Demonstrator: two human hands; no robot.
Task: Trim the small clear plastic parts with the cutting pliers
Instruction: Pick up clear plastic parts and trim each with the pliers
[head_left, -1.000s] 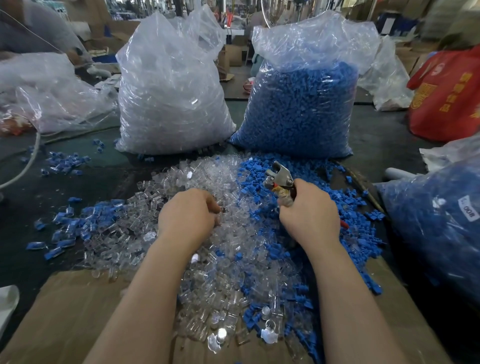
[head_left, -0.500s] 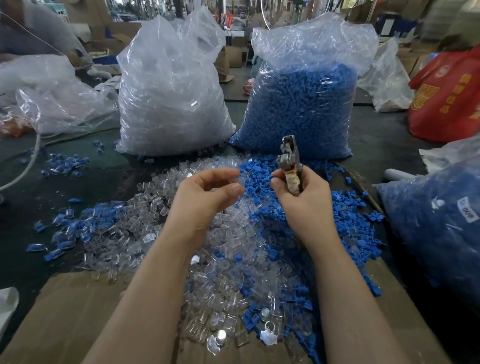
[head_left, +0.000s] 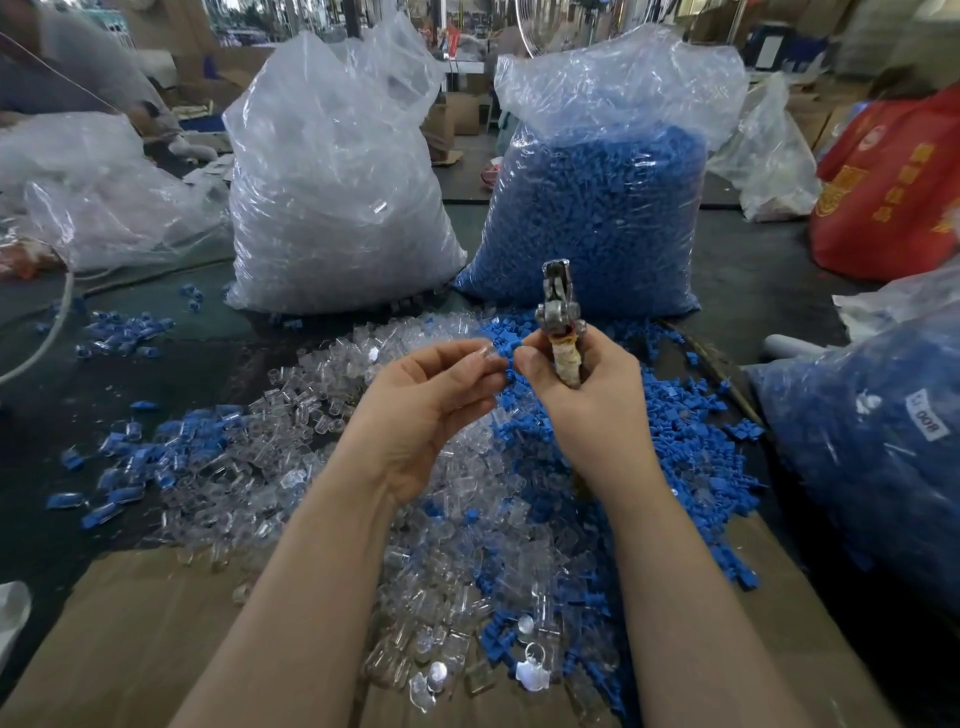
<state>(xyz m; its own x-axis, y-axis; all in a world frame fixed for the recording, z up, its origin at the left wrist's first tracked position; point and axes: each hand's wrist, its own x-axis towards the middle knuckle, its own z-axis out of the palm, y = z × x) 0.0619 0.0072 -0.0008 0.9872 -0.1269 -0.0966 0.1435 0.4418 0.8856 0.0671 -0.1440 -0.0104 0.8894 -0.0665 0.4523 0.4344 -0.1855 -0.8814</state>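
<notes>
Both hands had risen from the pile since a second earlier. Head view: left hand (head_left: 426, 410) pinched a clear part (head_left: 485, 355) between thumb and fingers (head_left: 457, 358), raised above the clear parts heap (head_left: 291, 447) on the table (head_left: 67, 374). Right hand (head_left: 587, 400) curled round the cutting pliers (head_left: 558, 317), tip upright (jaw gap unclear). Judgement: steady the part, seat the blades flush against the excess, then squeeze cleanly.

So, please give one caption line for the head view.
Left hand pinches a clear part beside cutting pliers held upright in right hand.
</notes>
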